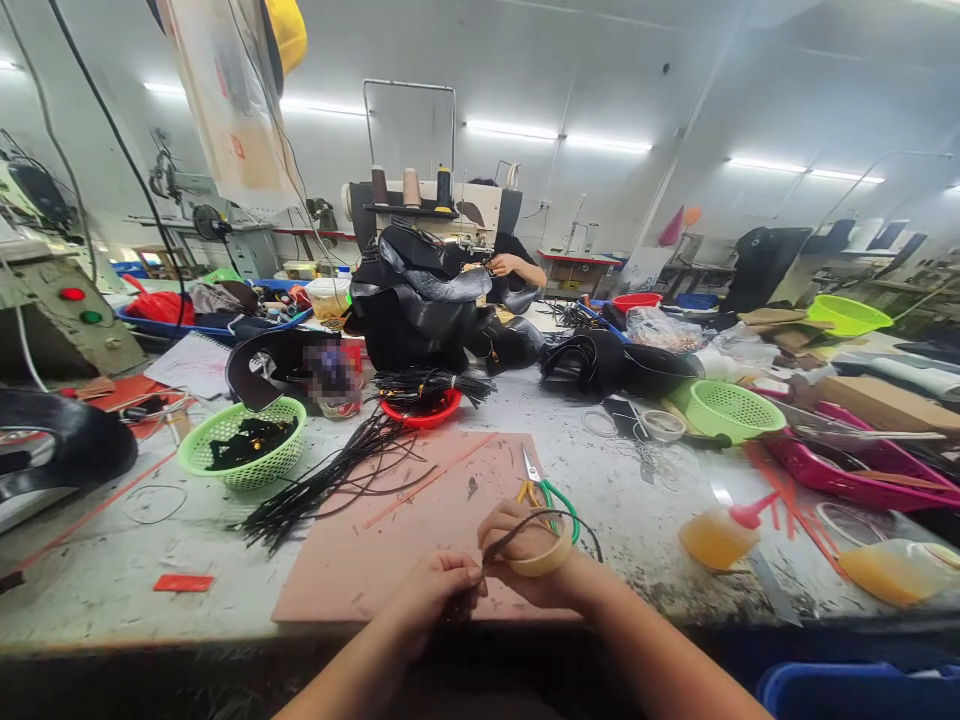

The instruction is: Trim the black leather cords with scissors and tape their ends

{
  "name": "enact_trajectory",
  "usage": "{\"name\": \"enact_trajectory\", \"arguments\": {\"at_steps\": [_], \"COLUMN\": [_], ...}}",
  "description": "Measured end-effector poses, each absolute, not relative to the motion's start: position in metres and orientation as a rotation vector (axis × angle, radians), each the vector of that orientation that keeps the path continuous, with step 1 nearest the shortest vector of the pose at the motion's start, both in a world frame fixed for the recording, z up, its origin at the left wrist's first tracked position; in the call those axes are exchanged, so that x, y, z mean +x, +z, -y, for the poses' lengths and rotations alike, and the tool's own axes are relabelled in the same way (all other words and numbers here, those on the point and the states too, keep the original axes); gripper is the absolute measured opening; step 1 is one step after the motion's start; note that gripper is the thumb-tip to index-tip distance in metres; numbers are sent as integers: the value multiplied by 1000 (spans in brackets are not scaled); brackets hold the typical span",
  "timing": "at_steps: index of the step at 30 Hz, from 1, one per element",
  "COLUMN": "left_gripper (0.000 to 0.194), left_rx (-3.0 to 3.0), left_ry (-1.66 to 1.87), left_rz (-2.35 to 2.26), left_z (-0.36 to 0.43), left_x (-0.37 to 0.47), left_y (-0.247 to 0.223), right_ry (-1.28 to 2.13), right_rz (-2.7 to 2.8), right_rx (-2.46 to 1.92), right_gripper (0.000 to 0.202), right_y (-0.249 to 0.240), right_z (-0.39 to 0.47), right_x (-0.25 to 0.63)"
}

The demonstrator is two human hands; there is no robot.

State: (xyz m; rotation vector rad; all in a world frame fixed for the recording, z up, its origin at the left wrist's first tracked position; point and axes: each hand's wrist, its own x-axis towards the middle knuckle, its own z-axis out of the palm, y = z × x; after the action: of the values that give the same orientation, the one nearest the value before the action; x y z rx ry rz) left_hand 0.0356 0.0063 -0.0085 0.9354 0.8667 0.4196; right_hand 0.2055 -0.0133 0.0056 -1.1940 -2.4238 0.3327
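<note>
The left hand (442, 582) pinches 1 end of a thin black strip (534, 514) between thumb and finger, over the near edge of the pink board (405, 530). The right hand (517, 540) is just beside it, its fingers curled; the strip arches over its back and runs on to the right, its other end free. Whether the right fingers also grip the strip, I cannot tell. A roll of pale tape (541, 562) sits around the right hand.

Just beyond the right hand, scissors (532, 465) with yellow and green handles lie on the board, tips pointing away. A bundle of black cords (322, 485) lies across the board's left edge and the bench (187, 540). Behind the board is a red bowl (427, 415) heaped with black pieces. A green basket (255, 465) with black parts stands to the left, and a pale green colander (733, 412) to the right.

On the right side of the bench are 2 bottles of amber liquid, 1 upright (716, 540) and 1 tilted (892, 572), and a magenta tray (862, 485). At the back, a person's hand (517, 266) is at a machine (480, 205) topped with 3 spools (412, 188).
</note>
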Motion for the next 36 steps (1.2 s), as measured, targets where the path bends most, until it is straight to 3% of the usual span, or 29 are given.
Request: {"name": "enact_trajectory", "arguments": {"at_steps": [4,8,12,15,19,22,29,36], "left_gripper": [17,17,19,19,20,22,23,22], "left_rx": [741,719,804,854,936,975,977,969], "left_ry": [495,622,670,677,693,699,792,950], "left_rz": [-1054,-1173,-1183,-1190,-1187,-1166,-1112,-1139], "left_z": [-17,-32,-39,-39,-39,-39,-39,-43], "left_x": [36,32,32,32,30,28,16,-9], "left_y": [-13,-23,-29,-30,-28,-25,-10,-6], "right_ry": [277,454,398,235,-20,148,320,681], "right_rz": [2295,1944,1736,1564,1671,1883,1729,1655], "right_rx": [-1725,-2290,-2595,-2759,-2577,-2496,-2483,-1928], "right_gripper": [15,36,30,43,42,41,47,51], "right_y": [-10,-26,-33,-32,-33,-34,-40,-48], "right_z": [-2,-9,-6,-1,5,8,9,25], "right_x": [253,316,350,343,297,264,256,234]}}
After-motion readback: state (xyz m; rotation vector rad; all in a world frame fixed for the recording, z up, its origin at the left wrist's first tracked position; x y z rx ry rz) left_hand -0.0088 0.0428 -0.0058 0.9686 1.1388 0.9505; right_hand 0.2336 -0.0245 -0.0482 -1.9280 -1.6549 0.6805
